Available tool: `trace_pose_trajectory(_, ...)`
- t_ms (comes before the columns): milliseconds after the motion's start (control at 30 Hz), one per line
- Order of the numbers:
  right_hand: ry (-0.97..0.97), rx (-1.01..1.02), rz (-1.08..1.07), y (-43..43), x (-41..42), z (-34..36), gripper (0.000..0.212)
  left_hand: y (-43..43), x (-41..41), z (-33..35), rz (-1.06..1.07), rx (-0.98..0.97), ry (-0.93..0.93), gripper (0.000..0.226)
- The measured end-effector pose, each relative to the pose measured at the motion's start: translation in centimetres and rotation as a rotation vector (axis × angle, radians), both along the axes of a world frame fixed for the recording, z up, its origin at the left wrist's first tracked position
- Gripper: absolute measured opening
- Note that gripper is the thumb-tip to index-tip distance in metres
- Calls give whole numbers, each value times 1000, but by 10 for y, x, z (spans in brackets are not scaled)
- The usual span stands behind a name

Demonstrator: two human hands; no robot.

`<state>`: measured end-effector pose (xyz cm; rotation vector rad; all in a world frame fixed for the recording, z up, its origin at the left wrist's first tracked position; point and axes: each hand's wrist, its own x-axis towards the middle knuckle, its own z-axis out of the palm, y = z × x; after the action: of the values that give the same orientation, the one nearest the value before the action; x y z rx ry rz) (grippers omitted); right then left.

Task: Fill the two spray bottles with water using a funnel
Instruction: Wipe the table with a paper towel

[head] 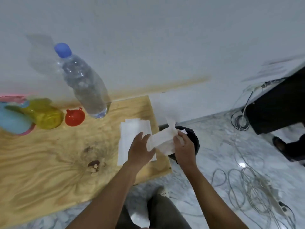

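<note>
R hand [183, 146] pinches tissue [160, 141], L hand [140, 149] flat against it

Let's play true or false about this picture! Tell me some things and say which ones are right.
1. The water bottle has a blue cap. True.
2. The funnel is green. False: it is red.
3. The right hand grips a white tissue. True.
4. The funnel sits in the yellow spray bottle. False: it lies on the wooden table, beside that bottle.
</note>
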<state>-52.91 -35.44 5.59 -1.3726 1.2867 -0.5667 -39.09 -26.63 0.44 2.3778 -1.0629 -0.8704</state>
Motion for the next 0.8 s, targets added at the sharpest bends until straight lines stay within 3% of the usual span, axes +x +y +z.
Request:
trace_pose_trajectory(133, 128, -41, -18, -39, -33, -29, 29, -41, -12, -20, -88, 145, -126, 80)
trace_pose_trajectory(300, 256, -111, 47, -89, -58, -71, 30, -69, -17, -23, -96, 261, -258, 62)
trace_pose_trajectory(600, 524, -161, 287, -181, -74, -171, 35, -92, -15, -12, -13, 333, -158, 80)
trace_pose_trajectory(800, 676, -34, 325, -232, -76, -229, 43, -89, -13, -22, -6, 314, -172, 90)
